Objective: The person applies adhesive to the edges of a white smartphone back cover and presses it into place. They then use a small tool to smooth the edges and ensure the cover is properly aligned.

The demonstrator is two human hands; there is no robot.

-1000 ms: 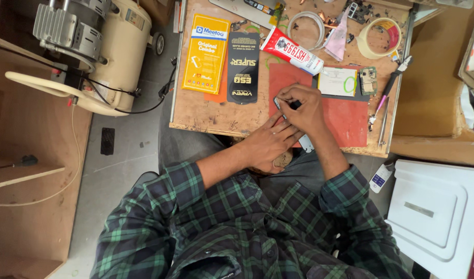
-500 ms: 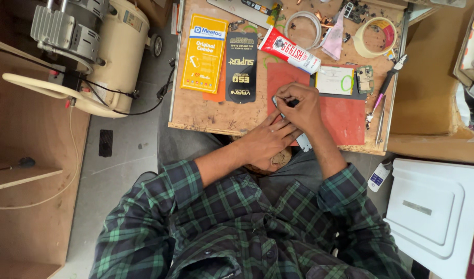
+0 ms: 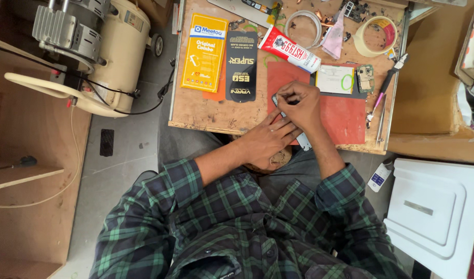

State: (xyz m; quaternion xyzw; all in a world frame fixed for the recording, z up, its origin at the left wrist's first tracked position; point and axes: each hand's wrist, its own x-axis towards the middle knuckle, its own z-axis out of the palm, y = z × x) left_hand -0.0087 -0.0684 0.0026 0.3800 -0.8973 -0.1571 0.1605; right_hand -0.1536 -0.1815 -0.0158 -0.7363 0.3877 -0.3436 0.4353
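Note:
A slim grey phone (image 3: 303,141) lies slanted on the red mat (image 3: 345,116) at the near edge of the wooden table (image 3: 206,111). My two hands hide most of it. My left hand (image 3: 265,140) rests on its middle, with the fingers stretched along it and pressing it down. My right hand (image 3: 299,104) is curled over the phone's far end (image 3: 274,98), fingertips pinched at that corner. I cannot tell whether a small tool is between those fingers.
Beyond the hands lie a yellow package (image 3: 204,51), a black package (image 3: 242,64), a red-and-white glue tube (image 3: 288,49), a tape roll (image 3: 374,36), a small circuit board (image 3: 364,77) and a thin tool (image 3: 386,85). A cream machine (image 3: 113,57) stands left, a white box (image 3: 438,212) right.
Both hands stay on the phone in nearly the same spot. My right fingertips have shifted slightly at the far corner.

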